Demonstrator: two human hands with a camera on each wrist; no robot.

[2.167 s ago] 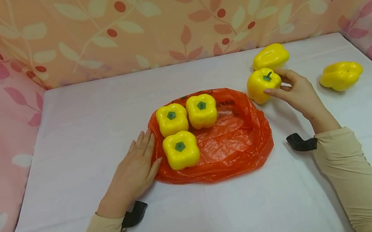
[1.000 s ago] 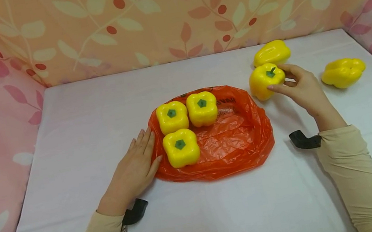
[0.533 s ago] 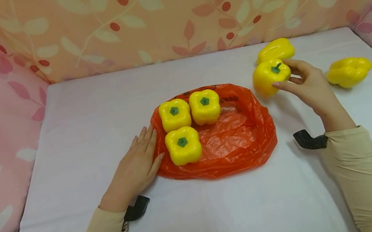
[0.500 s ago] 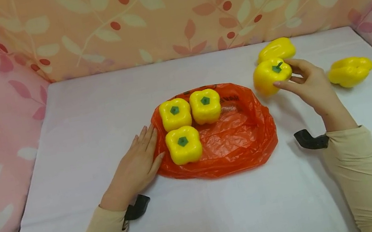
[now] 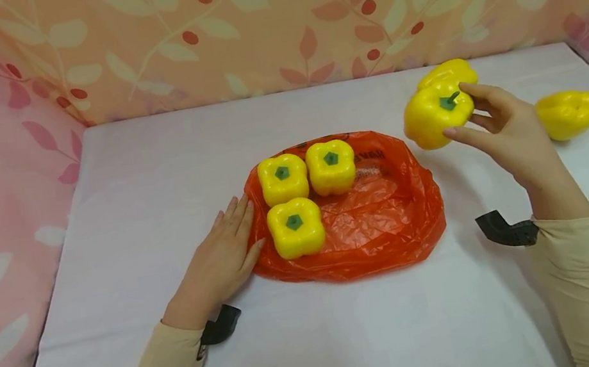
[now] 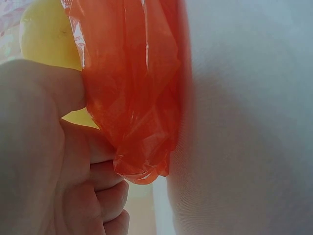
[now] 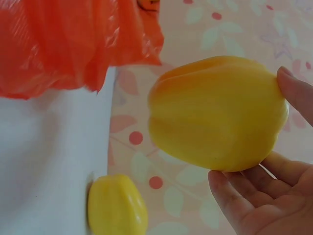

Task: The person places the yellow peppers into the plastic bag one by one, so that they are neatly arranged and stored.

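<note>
On the left, the person's left hand point(image 5: 219, 254) lies with straight fingers against a red plastic bag point(image 5: 362, 221), whose upright outer wall shows in the left wrist view; three yellow peppers point(image 5: 303, 237) fill its left side, bare plastic to their right. Beyond its right rim, the right hand point(image 5: 520, 133) pinches a fourth pepper point(image 5: 430, 118), seen above the table point(image 5: 327, 340) in the right wrist view, with a fifth pepper point(image 5: 454, 71) near the back edge and a sixth pepper point(image 5: 571, 114) farther right.
</note>
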